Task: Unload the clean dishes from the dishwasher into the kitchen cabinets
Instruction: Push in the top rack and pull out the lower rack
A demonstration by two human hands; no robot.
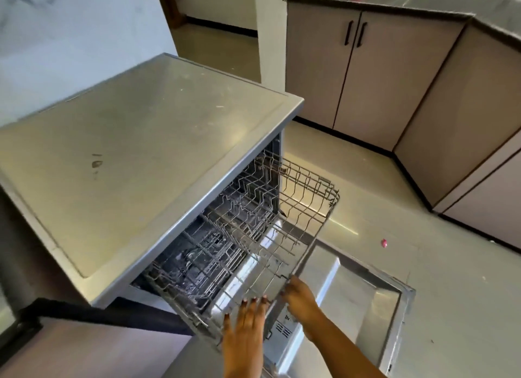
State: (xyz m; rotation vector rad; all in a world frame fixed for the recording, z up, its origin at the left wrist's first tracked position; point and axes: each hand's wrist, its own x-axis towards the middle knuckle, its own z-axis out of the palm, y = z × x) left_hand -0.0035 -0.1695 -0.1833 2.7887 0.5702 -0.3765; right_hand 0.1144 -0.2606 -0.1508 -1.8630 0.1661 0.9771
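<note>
A grey freestanding dishwasher (pixel 135 152) stands with its door (pixel 363 301) folded down flat. Its upper wire rack (pixel 282 228) is pulled partway out and looks bare of dishes. Deeper inside, a lower rack (pixel 194 259) shows dark shapes I cannot make out. My left hand (pixel 246 329) lies flat with fingers spread against the rack's front edge. My right hand (pixel 300 296) curls over the rack's front rail near its right corner.
Beige base cabinets (pixel 352 67) with black handles run along the back and right under a dark countertop (pixel 394 2) holding a few small items. A small pink scrap (pixel 384 242) lies on the pale tiled floor. A doorway (pixel 214 33) opens behind the dishwasher.
</note>
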